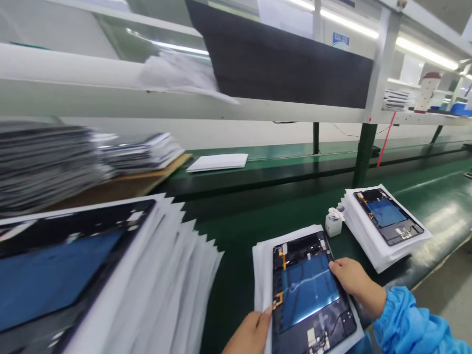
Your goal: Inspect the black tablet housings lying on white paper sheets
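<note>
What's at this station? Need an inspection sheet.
surface: glossy green bench mat
job's things: open-backed tablet on white sheets; second tablet on a sheet stack; third tablet at left, on more sheets
clutter: small white bottle beside the second stack
grippers: left hand at the tablet's lower edge; right hand on its right edge, blue sleeve
cables: orange flex strips inside the tablet
surroundings: blurred dark panel stacks on a wooden board; hanging black sheet

Tablet housing (pixel 317 319) — matt dark plastic, glossy blue panel (pixel 308 290), smooth white paper sheets (pixel 261 275) beneath, glossy green conveyor belt (pixel 236 275), blue cloth sleeve (pixel 409 319)
</note>
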`<state>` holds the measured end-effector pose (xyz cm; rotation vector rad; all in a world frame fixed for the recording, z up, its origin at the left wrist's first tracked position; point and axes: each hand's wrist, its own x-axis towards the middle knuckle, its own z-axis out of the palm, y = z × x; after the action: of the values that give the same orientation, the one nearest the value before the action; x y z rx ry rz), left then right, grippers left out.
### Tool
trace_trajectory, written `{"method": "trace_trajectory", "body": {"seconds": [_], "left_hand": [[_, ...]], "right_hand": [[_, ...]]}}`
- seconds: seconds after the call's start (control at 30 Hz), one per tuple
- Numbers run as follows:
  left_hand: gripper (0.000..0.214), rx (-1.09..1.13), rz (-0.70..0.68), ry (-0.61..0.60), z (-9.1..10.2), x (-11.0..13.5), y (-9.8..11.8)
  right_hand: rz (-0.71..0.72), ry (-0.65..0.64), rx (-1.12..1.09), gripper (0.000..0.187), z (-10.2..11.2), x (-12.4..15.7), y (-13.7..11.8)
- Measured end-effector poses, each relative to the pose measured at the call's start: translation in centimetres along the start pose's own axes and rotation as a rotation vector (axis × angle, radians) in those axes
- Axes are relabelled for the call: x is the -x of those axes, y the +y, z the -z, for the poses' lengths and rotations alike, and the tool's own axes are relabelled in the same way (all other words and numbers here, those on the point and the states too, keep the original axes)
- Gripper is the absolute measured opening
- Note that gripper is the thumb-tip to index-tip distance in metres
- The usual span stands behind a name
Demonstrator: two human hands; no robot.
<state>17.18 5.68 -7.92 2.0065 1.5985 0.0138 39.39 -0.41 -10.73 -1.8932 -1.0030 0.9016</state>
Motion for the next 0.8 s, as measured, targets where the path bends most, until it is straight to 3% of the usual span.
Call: {"method": "trace_trajectory", "body": {"seconds": [0.13,0.23,0.33,0.43,0.53,0.6,0.67,0.73,0.8], "left_hand": [[0.040,-0.331,0.020,0.163,-0.5,2.5,2.2],[0.039,-0.324,0.004,0.255,-0.9,3.1,2.9],[0.037,-0.063,0.043,0.318,-0.5,3.3,2.7],[0.037,0.329,0.059,0.305,0.2,3.3,2.0],[0.035,0.804,0.077,0.280,0.8,3.2,1.4],[0.029,1.182,0.091,0.212,1.0,3.3,1.2],[0.028,1.487,0.084,0.030,1.0,3.5,1.4],[0.032,1.642,0.074,-0.178,0.7,3.7,1.6],[0.035,1.674,0.084,-0.283,0.5,3.8,1.8]], "right_hand": [[-0.001,0.033,-0.038,0.032,0.7,1.7,-1.4],[-0.034,0.056,-0.175,0.035,0.5,2.9,-2.3],[-0.086,-0.018,-0.369,0.052,-0.2,4.1,-2.8],[-0.176,-0.104,-0.616,0.064,-0.7,5.1,-3.0],[-0.301,-0.073,-0.913,0.072,-0.5,5.6,-2.8],[-0.284,-0.042,-1.017,0.071,-0.3,5.9,-2.4],[-0.186,-0.082,-1.078,0.065,-0.3,6.0,-2.0],[-0.113,-0.177,-1.102,0.059,-0.5,5.9,-1.6],[-0.102,-0.232,-1.064,0.056,-0.7,5.8,-1.2]]}}
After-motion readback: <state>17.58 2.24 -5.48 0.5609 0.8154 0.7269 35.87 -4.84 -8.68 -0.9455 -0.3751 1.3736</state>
